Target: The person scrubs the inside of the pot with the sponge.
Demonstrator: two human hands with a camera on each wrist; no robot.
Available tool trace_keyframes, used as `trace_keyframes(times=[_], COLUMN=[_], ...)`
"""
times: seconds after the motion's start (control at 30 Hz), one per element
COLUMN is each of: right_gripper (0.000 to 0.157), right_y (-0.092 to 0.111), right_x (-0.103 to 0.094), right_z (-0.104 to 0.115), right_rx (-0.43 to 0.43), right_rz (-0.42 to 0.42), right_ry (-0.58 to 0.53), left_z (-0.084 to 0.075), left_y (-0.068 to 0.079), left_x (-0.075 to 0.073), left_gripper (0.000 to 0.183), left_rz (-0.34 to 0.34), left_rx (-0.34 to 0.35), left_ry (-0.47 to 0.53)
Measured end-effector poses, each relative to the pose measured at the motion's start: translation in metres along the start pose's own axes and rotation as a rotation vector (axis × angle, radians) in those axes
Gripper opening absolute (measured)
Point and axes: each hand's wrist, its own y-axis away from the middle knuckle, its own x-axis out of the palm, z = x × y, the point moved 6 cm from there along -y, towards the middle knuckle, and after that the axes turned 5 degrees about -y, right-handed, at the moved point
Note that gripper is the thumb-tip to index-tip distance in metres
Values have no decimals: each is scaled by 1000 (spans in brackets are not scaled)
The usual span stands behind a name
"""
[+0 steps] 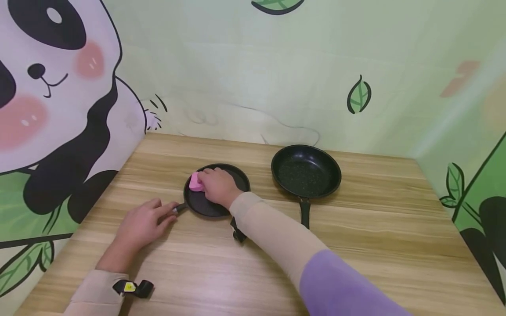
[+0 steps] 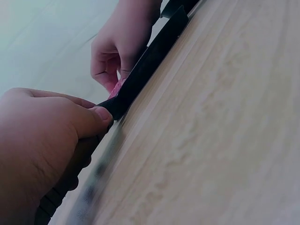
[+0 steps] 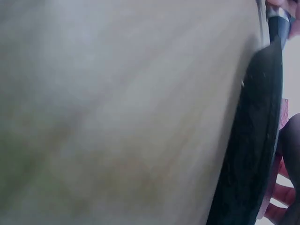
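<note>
A small black frying pan (image 1: pixel 209 210) sits on the wooden table, its handle pointing toward the lower left. My left hand (image 1: pixel 140 224) grips that handle; in the left wrist view the thumb (image 2: pixel 101 114) lies along it close to the pan's wall. My right hand (image 1: pixel 219 186) reaches into the pan and holds a pink sponge (image 1: pixel 195 182) against its inside, near the left rim. The right wrist view shows the pan's outer side (image 3: pixel 248 140), with the sponge (image 3: pixel 284 112) and fingers partly hidden behind the rim.
A larger black frying pan (image 1: pixel 306 173) stands to the right, its handle (image 1: pixel 305 213) toward me and partly behind my right forearm. The wooden tabletop (image 1: pixel 379 245) meets a wall (image 1: pixel 237 66) with printed leaves at the back and a panda (image 1: pixel 59 87) at the left.
</note>
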Motion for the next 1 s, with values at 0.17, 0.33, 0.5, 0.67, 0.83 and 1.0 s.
trace_keyframes(times=[0.17, 0.33, 0.5, 0.67, 0.83, 1.0], right_gripper=[18, 19, 19, 18, 19, 22], right_y=[-1, 1, 9, 26, 45, 58], right_x=[2, 0, -3, -7, -15, -17], right_z=[-16, -32, -41, -49, -50, -45], right_rx=[55, 68, 6, -50, -123, -143], right_rz=[17, 32, 28, 26, 15, 20], right_ry=[-5, -22, -62, -67, -82, -127], left_z=[-1, 1, 2, -1, 1, 4], left_y=[-1, 0, 1, -2, -1, 1], left_x=[2, 3, 5, 8, 4, 3], left_gripper=[38, 40, 43, 43, 42, 43], left_rz=[14, 41, 69, 73, 47, 60], left_rx=[-20, -104, -160, -155, -166, -169], left_ry=[-9, 24, 31, 42, 46, 44])
